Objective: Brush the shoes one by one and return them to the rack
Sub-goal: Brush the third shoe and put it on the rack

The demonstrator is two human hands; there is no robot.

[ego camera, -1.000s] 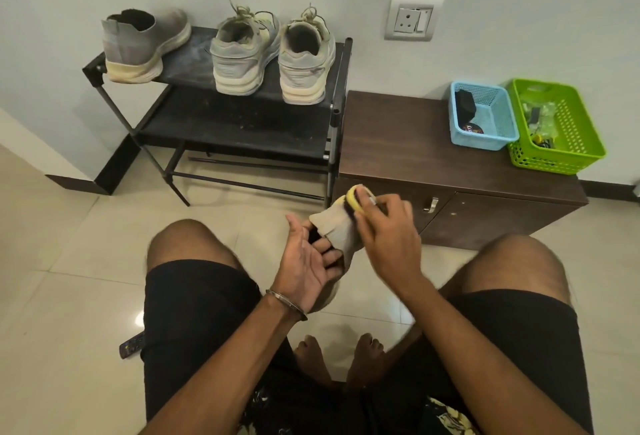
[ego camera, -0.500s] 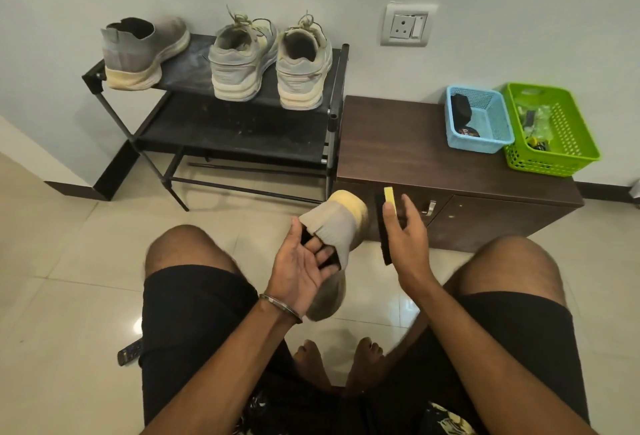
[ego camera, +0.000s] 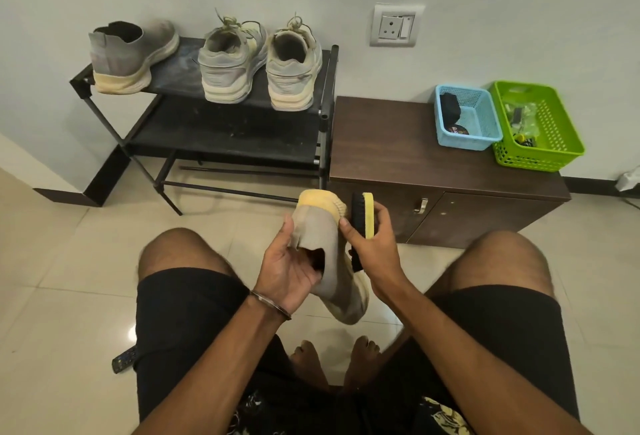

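A seated person holds a grey slip-on shoe (ego camera: 327,254) above bare feet, between the knees. Its long axis runs nearly vertical, leaning a little: the yellowed heel points up and away toward the rack, the toe points down toward the feet. The left hand (ego camera: 289,266) grips it, fingers tucked into the shoe's opening and thumb along the outside. The right hand (ego camera: 372,244) is closed around a shoe brush (ego camera: 362,223) with a yellow back, its black bristles touching the shoe's right side.

On the top shelf of the black shoe rack (ego camera: 221,126) stand the matching slip-on shoe (ego camera: 131,53) and two laced sneakers (ego camera: 259,60), heels toward the viewer.

On the brown cabinet (ego camera: 398,154) sit a blue basket (ego camera: 467,117) holding dark items and a green basket (ego camera: 538,126) holding small objects too blurred to name.
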